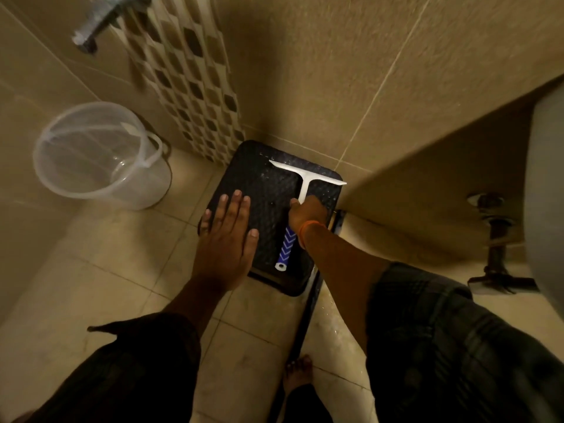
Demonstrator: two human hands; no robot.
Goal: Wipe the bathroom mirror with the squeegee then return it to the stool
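Observation:
A black plastic stool (pixel 262 190) stands in the corner of the tiled bathroom floor. On its top lies a squeegee (pixel 302 181) with a white blade and neck and a blue-and-white patterned handle. My right hand (pixel 306 213) is closed around the middle of the squeegee's handle, and the blade end points toward the wall. My left hand (pixel 227 236) hovers flat with fingers spread over the stool's left edge, holding nothing. The mirror is not in view.
A clear plastic bucket (pixel 100 154) stands on the floor at the left. A tap (pixel 97 22) juts from the wall at top left. A basin (pixel 546 190) and its drain pipe (pixel 496 236) are at the right. My bare foot (pixel 297 374) is below.

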